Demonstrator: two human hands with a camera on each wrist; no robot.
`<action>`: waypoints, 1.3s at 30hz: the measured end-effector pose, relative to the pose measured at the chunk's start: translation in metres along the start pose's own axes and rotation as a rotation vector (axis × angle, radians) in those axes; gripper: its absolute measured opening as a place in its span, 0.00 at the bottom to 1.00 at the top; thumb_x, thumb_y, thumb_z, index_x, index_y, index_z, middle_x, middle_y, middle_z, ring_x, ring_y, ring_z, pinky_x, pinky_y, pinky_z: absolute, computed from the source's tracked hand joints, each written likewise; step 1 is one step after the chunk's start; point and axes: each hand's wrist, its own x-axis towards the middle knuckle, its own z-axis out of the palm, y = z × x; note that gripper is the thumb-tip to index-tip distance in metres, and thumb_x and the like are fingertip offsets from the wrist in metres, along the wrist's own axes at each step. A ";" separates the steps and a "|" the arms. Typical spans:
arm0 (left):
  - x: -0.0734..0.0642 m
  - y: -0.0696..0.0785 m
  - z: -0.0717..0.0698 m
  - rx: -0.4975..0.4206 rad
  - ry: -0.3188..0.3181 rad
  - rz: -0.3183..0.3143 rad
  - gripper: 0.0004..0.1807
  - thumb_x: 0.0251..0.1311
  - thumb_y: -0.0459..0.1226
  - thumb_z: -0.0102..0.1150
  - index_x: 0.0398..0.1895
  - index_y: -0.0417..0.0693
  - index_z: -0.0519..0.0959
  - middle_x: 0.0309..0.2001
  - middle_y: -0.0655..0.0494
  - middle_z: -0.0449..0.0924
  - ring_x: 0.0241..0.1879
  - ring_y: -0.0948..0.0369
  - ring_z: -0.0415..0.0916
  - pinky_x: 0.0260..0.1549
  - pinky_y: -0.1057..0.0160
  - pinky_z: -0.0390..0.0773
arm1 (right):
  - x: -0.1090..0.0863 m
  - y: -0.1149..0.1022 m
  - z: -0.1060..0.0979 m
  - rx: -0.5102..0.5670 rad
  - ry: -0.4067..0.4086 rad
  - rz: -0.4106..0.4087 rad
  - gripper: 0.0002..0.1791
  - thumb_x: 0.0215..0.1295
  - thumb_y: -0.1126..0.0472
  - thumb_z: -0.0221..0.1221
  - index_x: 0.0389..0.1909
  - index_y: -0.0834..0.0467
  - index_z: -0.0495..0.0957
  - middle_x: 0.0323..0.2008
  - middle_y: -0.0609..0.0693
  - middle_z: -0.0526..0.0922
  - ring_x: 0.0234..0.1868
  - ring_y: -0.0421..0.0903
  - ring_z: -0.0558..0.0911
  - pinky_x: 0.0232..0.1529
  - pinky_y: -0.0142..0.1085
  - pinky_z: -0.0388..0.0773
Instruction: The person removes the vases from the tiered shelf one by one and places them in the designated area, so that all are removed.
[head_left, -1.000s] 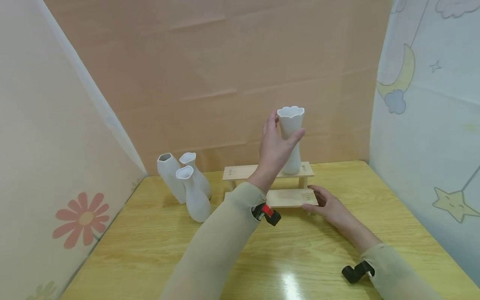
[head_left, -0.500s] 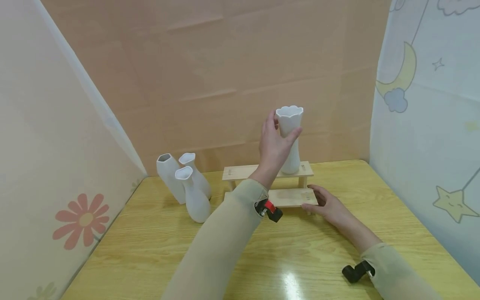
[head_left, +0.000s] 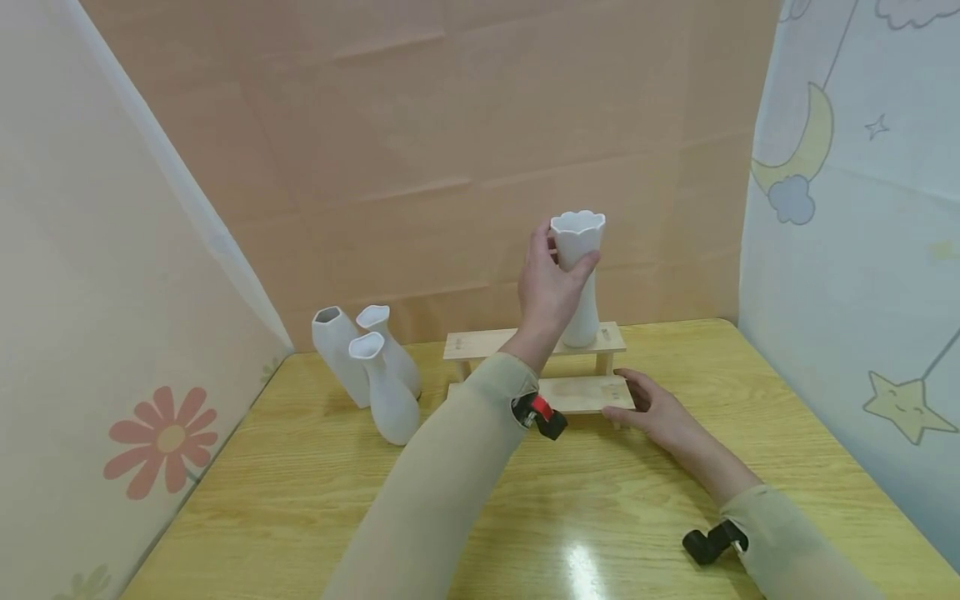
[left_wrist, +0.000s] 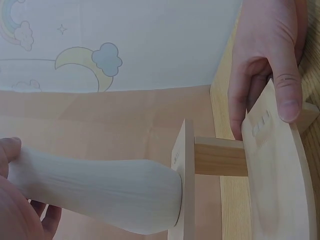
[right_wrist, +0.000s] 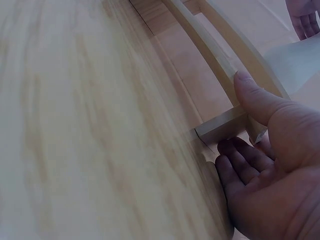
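A white vase with a scalloped rim [head_left: 581, 321] stands upright at the right end of the upper shelf of a two-tier wooden stand [head_left: 480, 342]. My left hand [head_left: 549, 287] grips the vase near its top, thumb in front and fingers behind. In the left wrist view the base of the vase [left_wrist: 125, 192] meets the upper board. My right hand [head_left: 660, 414] holds the right end of the lower board [head_left: 581, 393], its thumb on the front edge. The right wrist view shows that thumb [right_wrist: 255, 97] against the board, with fingers curled beside the stand's leg.
To the left of the stand, three white vases stand close together: an angular one [head_left: 339, 354], a wavy-rimmed one [head_left: 401, 362] behind, and another [head_left: 393, 404] in front. All are on the wooden table [head_left: 300, 500]. A peach backdrop [head_left: 450, 167] rises behind the table, with patterned side sheets.
The vase and my left hand have shifted very slightly to the left along with the view. My right hand keeps its hold on the stand.
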 end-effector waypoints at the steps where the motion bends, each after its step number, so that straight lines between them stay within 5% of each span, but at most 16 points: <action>1: 0.000 0.000 0.000 0.002 0.006 0.000 0.43 0.68 0.46 0.79 0.82 0.59 0.67 0.65 0.58 0.80 0.59 0.60 0.81 0.55 0.52 0.87 | 0.000 0.000 0.000 0.002 0.000 0.001 0.58 0.74 0.46 0.73 0.90 0.60 0.47 0.86 0.74 0.45 0.85 0.75 0.49 0.81 0.69 0.51; 22: -0.014 0.006 -0.022 -0.072 0.016 0.027 0.41 0.66 0.44 0.81 0.79 0.60 0.70 0.58 0.60 0.83 0.51 0.61 0.83 0.48 0.54 0.88 | 0.001 0.002 0.002 0.017 -0.010 -0.011 0.58 0.74 0.48 0.73 0.90 0.61 0.47 0.86 0.75 0.44 0.85 0.76 0.48 0.81 0.70 0.51; 39: -0.040 0.008 -0.067 -0.162 -0.054 0.131 0.39 0.67 0.40 0.80 0.78 0.58 0.71 0.56 0.55 0.83 0.48 0.56 0.86 0.46 0.53 0.89 | 0.001 0.003 0.001 -0.011 -0.010 0.000 0.58 0.74 0.46 0.73 0.90 0.60 0.46 0.86 0.75 0.44 0.84 0.77 0.48 0.80 0.71 0.52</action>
